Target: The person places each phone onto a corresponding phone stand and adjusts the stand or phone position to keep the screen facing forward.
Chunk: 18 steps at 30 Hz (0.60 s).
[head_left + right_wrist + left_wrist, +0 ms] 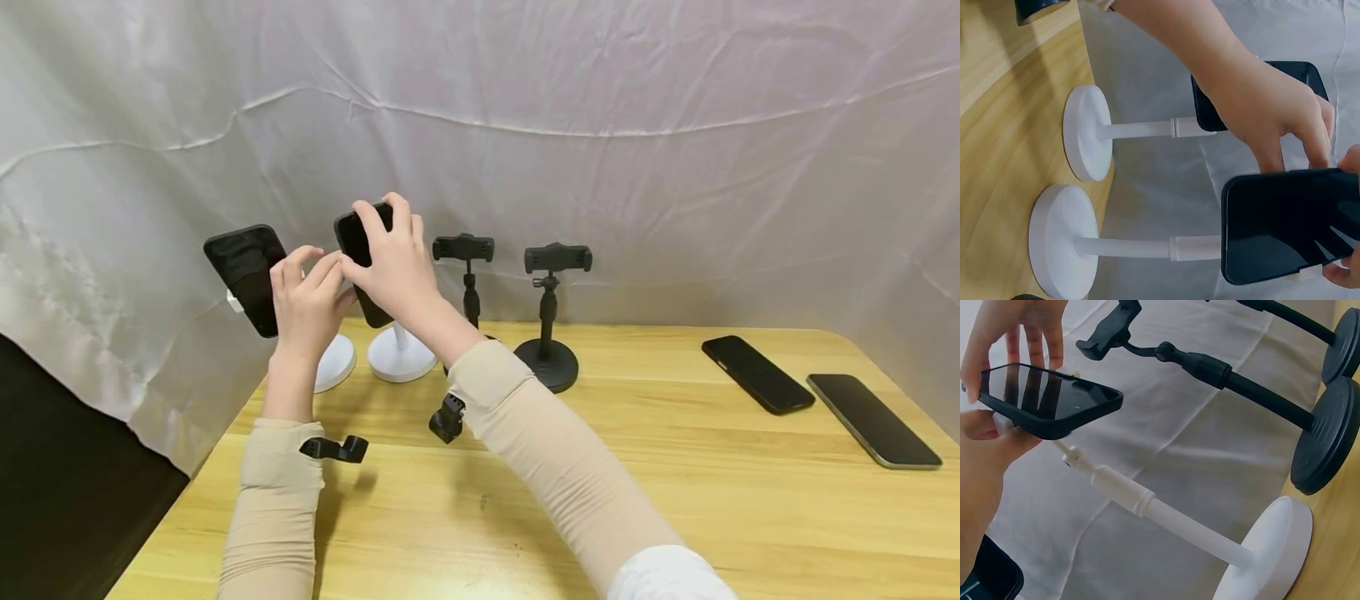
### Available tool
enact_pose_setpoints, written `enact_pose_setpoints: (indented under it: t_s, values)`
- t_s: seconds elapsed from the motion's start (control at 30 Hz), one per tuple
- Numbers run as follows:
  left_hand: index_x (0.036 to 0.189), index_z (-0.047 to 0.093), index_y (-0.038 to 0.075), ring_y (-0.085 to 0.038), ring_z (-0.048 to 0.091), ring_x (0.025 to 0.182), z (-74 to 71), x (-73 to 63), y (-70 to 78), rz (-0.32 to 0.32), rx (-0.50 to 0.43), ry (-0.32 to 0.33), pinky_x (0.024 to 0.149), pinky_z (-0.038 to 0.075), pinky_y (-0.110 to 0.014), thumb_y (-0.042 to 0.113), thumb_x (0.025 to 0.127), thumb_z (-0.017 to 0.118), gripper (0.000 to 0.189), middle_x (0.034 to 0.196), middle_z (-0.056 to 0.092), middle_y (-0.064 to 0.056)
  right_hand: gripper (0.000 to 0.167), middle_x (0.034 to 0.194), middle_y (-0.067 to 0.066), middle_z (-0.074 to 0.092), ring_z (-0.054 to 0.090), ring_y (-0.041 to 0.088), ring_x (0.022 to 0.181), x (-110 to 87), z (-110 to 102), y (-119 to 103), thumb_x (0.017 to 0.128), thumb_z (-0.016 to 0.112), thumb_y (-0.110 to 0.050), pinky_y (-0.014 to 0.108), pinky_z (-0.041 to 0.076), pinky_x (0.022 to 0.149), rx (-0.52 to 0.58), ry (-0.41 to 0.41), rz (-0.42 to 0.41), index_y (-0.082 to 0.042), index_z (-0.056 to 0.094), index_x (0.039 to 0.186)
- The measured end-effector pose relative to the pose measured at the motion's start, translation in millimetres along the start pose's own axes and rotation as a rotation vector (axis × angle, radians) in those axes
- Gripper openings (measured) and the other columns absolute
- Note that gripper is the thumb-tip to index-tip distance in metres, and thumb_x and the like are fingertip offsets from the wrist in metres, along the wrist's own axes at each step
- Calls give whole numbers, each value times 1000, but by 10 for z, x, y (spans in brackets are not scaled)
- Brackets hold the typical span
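Observation:
My right hand (396,268) grips a black smartphone (373,308) by its edges, fingers over the top and thumb at the left side. The phone is tilted against the head of a white phone stand (1191,528), whose round base sits on the table. My left hand (306,304) is at the phone's left edge, pinching the stand's small white clamp (1002,424); the phone hides part of those fingers in the right wrist view. Just left, another black smartphone (247,271) is mounted on a second white stand (1088,134).
Two black phone stands (551,362) with bare clamps stand right of the white ones. Two more dark smartphones (757,375) lie flat on the wooden table (637,483) at the right. A grey cloth (675,208) hangs close behind. Small black mounts sit on both wrists.

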<state>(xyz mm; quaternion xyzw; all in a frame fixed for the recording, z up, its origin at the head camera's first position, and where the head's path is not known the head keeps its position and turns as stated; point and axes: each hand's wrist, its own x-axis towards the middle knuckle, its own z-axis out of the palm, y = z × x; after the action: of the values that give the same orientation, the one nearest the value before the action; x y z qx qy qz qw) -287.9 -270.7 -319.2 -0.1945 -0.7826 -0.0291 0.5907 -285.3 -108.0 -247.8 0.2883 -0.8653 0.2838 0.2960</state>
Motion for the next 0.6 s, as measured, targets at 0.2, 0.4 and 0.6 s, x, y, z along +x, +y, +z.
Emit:
enact_pose_setpoints:
  t_s: [0.2,0.4,0.6]
  values:
    - [95,68,3,-33,51,108,-11,17,17,28,5,26,87,39,-49,20,78,79,26,99,71,-8,57,148,18,31,46,35,123,-43,49,-15,91,64,-38,40,55,84,-65,51,-20,-17,44,141]
    - [99,70,4,-33,52,108,-13,45,23,37,39,45,85,39,-49,18,83,75,22,99,71,-8,58,148,19,30,46,35,121,-6,44,-11,92,63,-38,38,54,85,-87,57,-13,-17,43,142]
    - [103,70,4,-32,51,108,-16,38,11,40,48,43,85,39,-49,17,85,74,23,100,71,-9,58,149,18,28,46,34,121,16,30,-32,92,62,-38,37,54,82,-110,27,17,-18,41,143]
